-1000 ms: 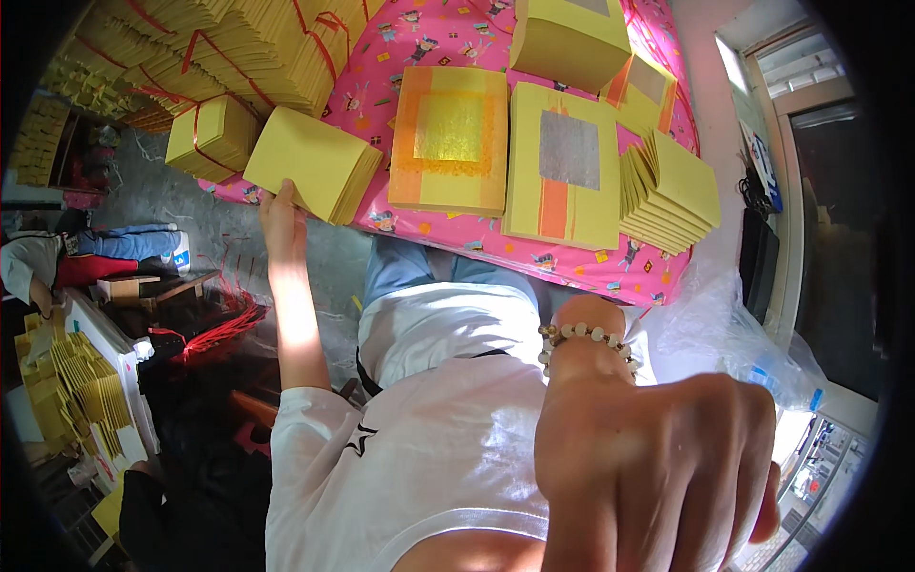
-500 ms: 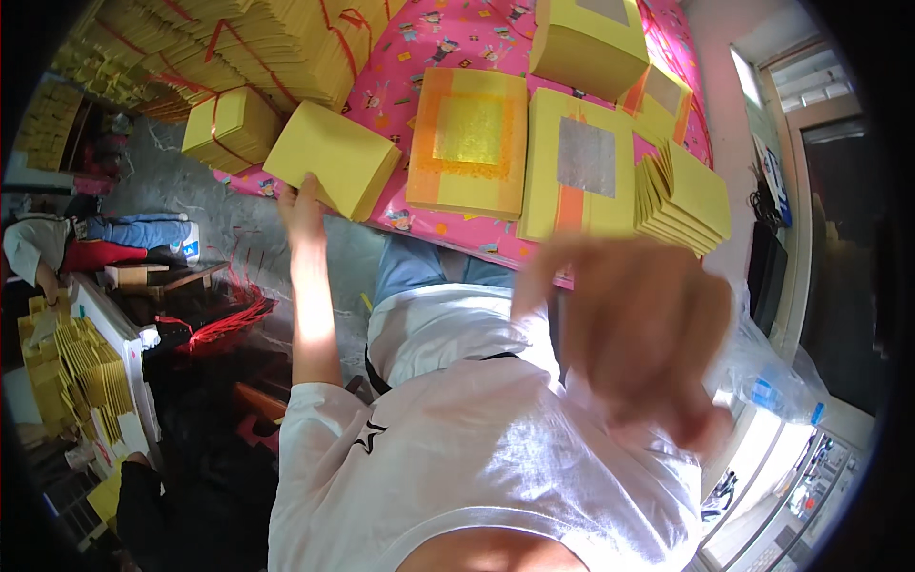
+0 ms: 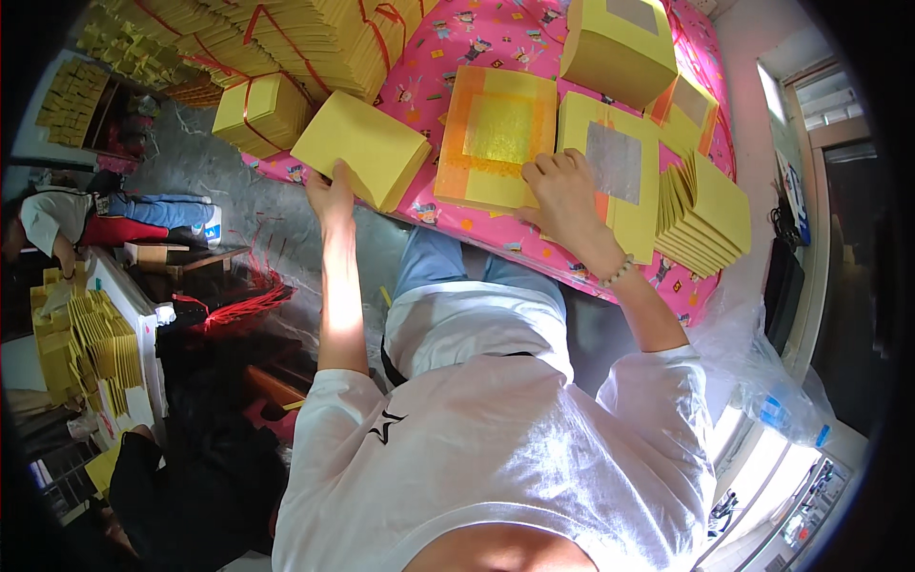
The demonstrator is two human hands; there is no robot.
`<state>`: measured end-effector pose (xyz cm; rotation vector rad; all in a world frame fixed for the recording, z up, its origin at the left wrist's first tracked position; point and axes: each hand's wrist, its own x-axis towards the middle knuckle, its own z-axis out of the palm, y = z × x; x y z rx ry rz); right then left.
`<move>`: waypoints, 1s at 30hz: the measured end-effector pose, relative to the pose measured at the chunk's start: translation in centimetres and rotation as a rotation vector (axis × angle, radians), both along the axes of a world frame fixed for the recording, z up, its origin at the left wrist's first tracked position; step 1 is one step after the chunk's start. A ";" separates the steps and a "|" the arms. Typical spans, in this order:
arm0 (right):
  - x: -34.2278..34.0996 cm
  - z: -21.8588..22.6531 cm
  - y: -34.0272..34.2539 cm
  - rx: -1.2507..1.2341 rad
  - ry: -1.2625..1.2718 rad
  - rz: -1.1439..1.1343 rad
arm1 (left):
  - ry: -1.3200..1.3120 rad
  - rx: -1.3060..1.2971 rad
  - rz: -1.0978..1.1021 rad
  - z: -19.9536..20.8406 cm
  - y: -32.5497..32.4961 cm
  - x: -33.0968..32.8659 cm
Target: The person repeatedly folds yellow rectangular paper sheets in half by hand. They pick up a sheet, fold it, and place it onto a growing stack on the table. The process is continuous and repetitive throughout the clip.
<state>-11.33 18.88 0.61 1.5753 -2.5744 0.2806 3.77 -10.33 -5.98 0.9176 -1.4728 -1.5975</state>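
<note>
Clock: 12 points away from the wearer; hours counted from the hand or thing named.
Plain yellow stack (image 3: 367,143): papery flat sheets, matt, squared into a thick slab; sits askew, layered edges showing at right; lies at 1 o'clock from the left hand (image 3: 332,200), touching it.
Left hand: digits apart at the slab's near edge, one tip over the top face, the others by the near-left corner; cannot tell whether they clamp.
Gold-squared stack (image 3: 496,138): same yellow stock, orange bands, shiny foil-like square on top; lies at 10 o'clock from the right hand (image 3: 569,200).
Right hand: fingers curled close together over the gold-squared stack's near-right corner, thumb low by the near edge; cannot tell whether a sheet is pinched; white-beaded bracelet (image 3: 620,271) at the wrist.
Silver-squared stack (image 3: 615,162): dull grey panel, orange strip; at 2 o'clock from the right hand, partly behind it.
Neighbours: fanned pile (image 3: 713,210) of folded pieces at 3 o'clock from the right hand; thick yellow block (image 3: 618,57) near 1; red-tied bundle (image 3: 257,112) at 10 from the plain slab.
Edges, room: glossy pink printed cover (image 3: 429,100) shows as a narrow strip between plain and gold-squared stacks, wider toward 12; table's near edge runs just below the stacks, at 6.
</note>
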 end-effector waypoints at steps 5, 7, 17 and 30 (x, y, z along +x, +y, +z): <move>0.0 0.3 0.1 0.027 -0.021 0.046 | -0.231 -0.165 0.019 -1.3 -1.1 0.7; -0.1 0.5 0.2 0.024 -0.044 0.064 | -0.297 -0.146 0.031 -1.6 -1.2 0.8; -1.0 0.4 0.7 -0.061 -0.186 0.169 | -0.055 -0.065 0.161 -1.9 0.0 0.4; -1.9 1.0 0.7 -0.112 -0.327 0.129 | -0.260 -0.573 0.306 2.7 3.2 1.4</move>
